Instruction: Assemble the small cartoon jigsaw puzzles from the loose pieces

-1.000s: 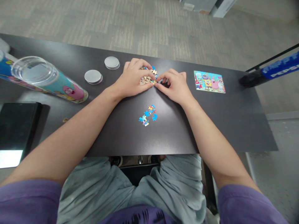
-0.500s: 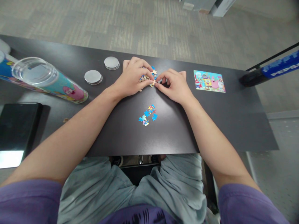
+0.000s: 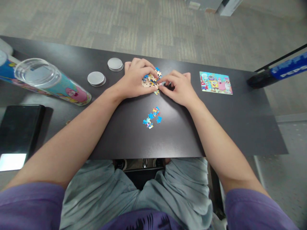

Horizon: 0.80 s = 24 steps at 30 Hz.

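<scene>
A heap of jigsaw puzzle pieces (image 3: pixel 150 80) lies near the far edge of the dark table, some of them face down. My left hand (image 3: pixel 137 78) curves around the heap's left side with thumb and fingers spread apart, covering part of it. From the right, my right hand (image 3: pixel 176 86) pinches a small pale puzzle piece (image 3: pixel 160 84) between thumb and forefinger at the heap's edge. Closer to me, a small cluster of mostly blue puzzle pieces (image 3: pixel 151 117) rests on the table, a few seemingly joined.
A picture card (image 3: pixel 216 83) lies to the right, with a blue Pepsi-marked cylinder (image 3: pixel 287 68) past it. At left are two stacks of round discs (image 3: pixel 115 64), a clear-topped printed tube (image 3: pixel 55 81) and a black flat device (image 3: pixel 20 131).
My left thumb and fingers have spread apart, away from my right fingertips, exposing more of the heap. My right hand stays almost in place. The near cluster looks the same.
</scene>
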### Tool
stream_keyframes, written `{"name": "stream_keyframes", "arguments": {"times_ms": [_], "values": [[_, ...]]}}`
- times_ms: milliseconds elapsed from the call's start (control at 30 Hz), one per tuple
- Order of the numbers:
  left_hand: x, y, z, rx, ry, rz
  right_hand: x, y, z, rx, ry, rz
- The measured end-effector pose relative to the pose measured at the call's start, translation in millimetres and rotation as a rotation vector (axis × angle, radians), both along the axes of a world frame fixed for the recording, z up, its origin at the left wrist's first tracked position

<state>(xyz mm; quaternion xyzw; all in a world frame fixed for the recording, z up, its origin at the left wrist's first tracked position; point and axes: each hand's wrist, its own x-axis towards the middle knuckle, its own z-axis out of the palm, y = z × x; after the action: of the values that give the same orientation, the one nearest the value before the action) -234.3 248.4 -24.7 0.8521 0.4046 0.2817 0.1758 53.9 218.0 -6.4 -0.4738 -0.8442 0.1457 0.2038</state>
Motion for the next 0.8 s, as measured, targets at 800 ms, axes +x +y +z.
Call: {"name": "stream_keyframes", "arguments": {"times_ms": [800], "values": [[-17.8, -4.8, 13.0, 0.007, 0.053, -0.005, 0.9, -0.8, 6.8, -0.061, 0.085, 0.073]]}}
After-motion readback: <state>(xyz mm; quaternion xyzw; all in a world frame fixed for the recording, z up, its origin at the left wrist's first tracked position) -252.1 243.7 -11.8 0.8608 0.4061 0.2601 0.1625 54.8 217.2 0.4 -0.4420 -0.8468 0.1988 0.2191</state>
